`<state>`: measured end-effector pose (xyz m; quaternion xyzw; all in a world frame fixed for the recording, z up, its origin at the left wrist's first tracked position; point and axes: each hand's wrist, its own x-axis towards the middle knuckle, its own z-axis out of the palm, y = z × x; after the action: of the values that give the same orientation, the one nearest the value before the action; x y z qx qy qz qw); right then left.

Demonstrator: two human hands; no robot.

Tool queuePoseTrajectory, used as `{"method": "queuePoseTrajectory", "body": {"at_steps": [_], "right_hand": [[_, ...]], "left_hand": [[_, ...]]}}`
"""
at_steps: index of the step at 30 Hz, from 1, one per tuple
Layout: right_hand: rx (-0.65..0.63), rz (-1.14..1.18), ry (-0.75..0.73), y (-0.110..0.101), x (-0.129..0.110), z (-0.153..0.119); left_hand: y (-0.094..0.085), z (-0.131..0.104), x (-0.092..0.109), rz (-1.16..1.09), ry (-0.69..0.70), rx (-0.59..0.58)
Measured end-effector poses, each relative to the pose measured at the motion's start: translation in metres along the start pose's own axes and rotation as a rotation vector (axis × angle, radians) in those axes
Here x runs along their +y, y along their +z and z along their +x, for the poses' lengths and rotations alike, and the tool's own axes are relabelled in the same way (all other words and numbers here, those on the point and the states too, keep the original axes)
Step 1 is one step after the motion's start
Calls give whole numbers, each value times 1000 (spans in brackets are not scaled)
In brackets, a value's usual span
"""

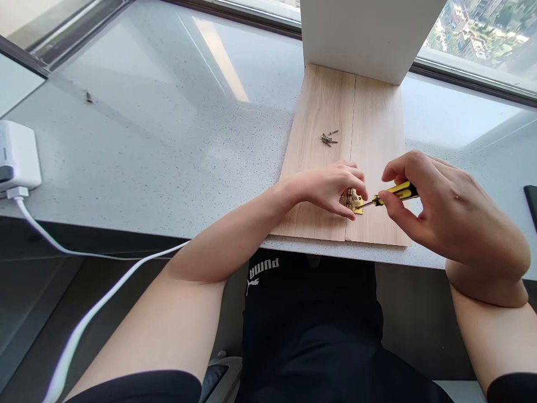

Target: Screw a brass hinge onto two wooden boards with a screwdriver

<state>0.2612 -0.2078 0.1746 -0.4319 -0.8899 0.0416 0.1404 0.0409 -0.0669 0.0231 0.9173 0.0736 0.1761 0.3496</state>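
Two light wooden boards (319, 106) lie side by side on the speckled counter. A brass hinge (358, 202) rests across their seam near the front edge. My left hand (331, 187) is over the hinge, its fingers curved and pressing on or beside it, partly hiding it. A yellow and black screwdriver (398, 193) is pinched in my right hand (436, 196), tilted, with its tip at the lower right part of the hinge. Whether a screw sits under the tip is too small to tell. Several screws (329, 138) form a small pile on the left board.
A white box-like block (364, 39) stands on the far end of the boards. On the counter (168, 140) are a white power adapter (20, 157) with its cable, a small brown object (89, 97) and a dark object (532, 204) at the right edge. Windows run behind.
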Motion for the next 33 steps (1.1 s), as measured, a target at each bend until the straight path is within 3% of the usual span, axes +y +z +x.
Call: {"method": "queuePoseTrajectory", "body": {"at_steps": [3,8,12,15,22,28,33], "right_hand": [[-27,0,-10,-1,-2,-1],[52,-91,81,6,7,-3],[-20,17,-9,2,8,-6],[-5,-12,-44,-2,4,-8],[56,-98,86,4,4,-4],[70,-35,-23,5,7,-4],[106,-108,63,12,9,-3]], "left_hand": [[0,0,1,-8,-3,5],[0,1,-1,-15,3,-11],[1,1,-1,4,13,-6],[2,1,-1,10,4,-13],[4,0,-3,0,-26,-22],[6,-1,-6,22,-2,-18],[7,-1,-6,20,-22,-19]]}}
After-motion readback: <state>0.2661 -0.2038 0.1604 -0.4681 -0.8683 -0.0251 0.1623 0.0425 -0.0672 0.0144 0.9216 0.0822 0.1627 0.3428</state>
